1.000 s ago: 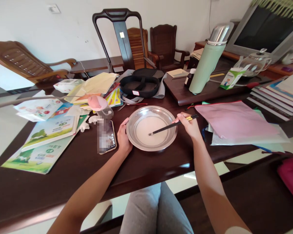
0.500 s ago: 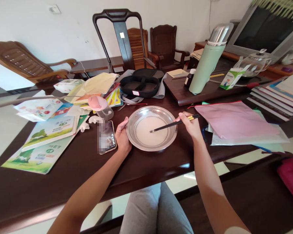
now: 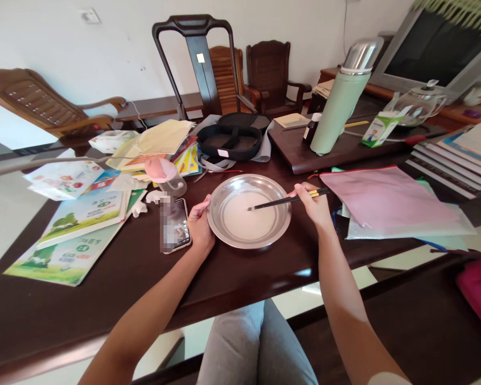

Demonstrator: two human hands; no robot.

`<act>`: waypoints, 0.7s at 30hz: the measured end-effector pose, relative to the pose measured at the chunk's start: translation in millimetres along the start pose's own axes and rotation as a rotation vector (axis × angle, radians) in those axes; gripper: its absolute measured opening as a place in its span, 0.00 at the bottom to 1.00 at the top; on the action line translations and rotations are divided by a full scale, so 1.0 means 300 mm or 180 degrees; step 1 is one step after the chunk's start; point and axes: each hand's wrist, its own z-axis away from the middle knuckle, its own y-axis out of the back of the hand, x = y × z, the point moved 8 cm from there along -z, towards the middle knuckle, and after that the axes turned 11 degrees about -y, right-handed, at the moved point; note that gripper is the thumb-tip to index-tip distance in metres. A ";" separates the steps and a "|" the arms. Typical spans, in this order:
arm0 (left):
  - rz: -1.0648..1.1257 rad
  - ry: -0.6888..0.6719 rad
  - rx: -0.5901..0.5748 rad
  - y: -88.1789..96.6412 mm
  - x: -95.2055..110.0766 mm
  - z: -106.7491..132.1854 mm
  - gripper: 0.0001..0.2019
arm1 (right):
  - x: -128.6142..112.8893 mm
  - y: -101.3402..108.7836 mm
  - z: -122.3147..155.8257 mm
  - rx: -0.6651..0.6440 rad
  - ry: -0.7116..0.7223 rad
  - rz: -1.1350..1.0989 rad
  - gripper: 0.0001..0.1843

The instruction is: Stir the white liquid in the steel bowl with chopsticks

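A round steel basin point(image 3: 224, 190) with white liquid in it sits on the dark wooden table point(image 3: 232, 272) in front of me. My left hand point(image 3: 199, 222) is curled against the basin's left rim, gripping it. My right hand point(image 3: 313, 202) is closed on a pair of dark chopsticks point(image 3: 282, 200) with yellow bands. Their tips reach into the white liquid near the basin's middle.
A phone point(image 3: 175, 229) lies just left of my left hand, with a pink-lidded bottle point(image 3: 166, 175) and picture books point(image 3: 80, 214) beyond. A black tray point(image 3: 229, 140), a green thermos point(image 3: 340, 101), a pink folder point(image 3: 385, 200) and stacked books point(image 3: 457, 155) stand behind and right.
The chopstick tips have moved up and away from me across the liquid. My left hand stays at the basin's rim.
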 end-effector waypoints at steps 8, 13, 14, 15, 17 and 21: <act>-0.0019 -0.0033 -0.0161 -0.007 -0.001 0.002 0.11 | 0.007 -0.036 0.016 -0.0360 -0.0143 -0.0045 0.36; -0.0106 0.0011 -0.0249 -0.008 0.003 0.004 0.09 | 0.000 -0.025 0.009 -0.0213 -0.0035 0.0009 0.35; -0.0113 0.0013 -0.0262 -0.008 0.005 0.005 0.09 | -0.001 -0.008 0.005 -0.0090 -0.0012 0.0013 0.34; -0.0116 0.0013 -0.0276 -0.008 0.006 0.006 0.09 | -0.001 0.008 0.002 0.0022 -0.0005 0.0009 0.34; -0.0113 0.0008 -0.0310 -0.010 0.008 0.008 0.09 | -0.001 0.027 0.000 0.0119 -0.0036 -0.0020 0.34; -0.0073 0.0003 -0.0364 -0.015 0.008 0.010 0.08 | -0.004 -0.020 0.012 -0.0302 -0.0130 0.0019 0.36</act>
